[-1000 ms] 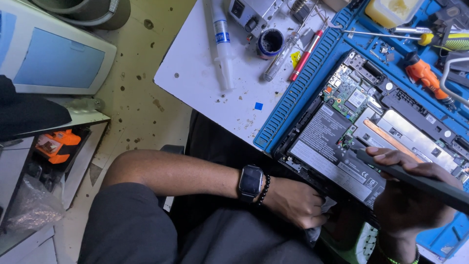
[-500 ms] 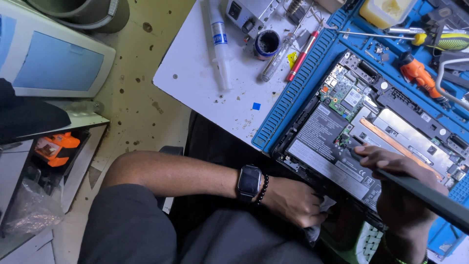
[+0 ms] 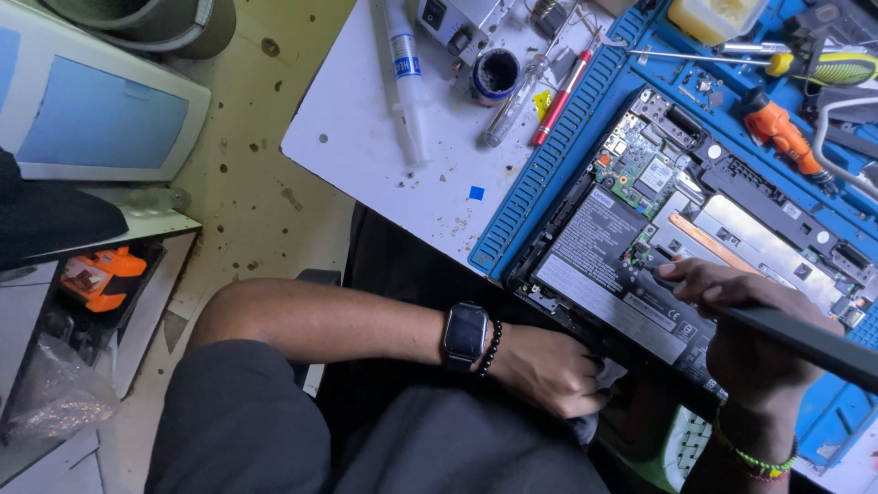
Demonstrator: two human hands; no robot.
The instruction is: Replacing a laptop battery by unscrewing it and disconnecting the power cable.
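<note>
An open laptop (image 3: 615,256) lies bottom-up on a blue ridged mat (image 3: 549,155), showing its black battery and green circuit board. Its near corner overhangs the table edge. My right hand (image 3: 745,343), with a green beaded wristband, grips a dark flat cover panel (image 3: 814,337) held over the laptop's right half, fingertips resting on the battery area. My left hand (image 3: 547,370), with a black watch and bead bracelet on the wrist, lies low over my lap. Its fingers curl around the laptop's overhanging near corner, and the fingertips are hidden.
On the white table (image 3: 366,137) lie a syringe of paste (image 3: 405,73), a small dark jar (image 3: 496,75), a red pen (image 3: 560,99) and a clear tube. An orange-handled tool (image 3: 776,126), a yellow-handled screwdriver (image 3: 805,66) and a yellow container (image 3: 718,16) lie on the mat. A blue-screened device (image 3: 91,119) sits left.
My right hand with the panel has shifted slightly left over the laptop. My left hand has stayed at the laptop's near corner. The view has drifted a little.
</note>
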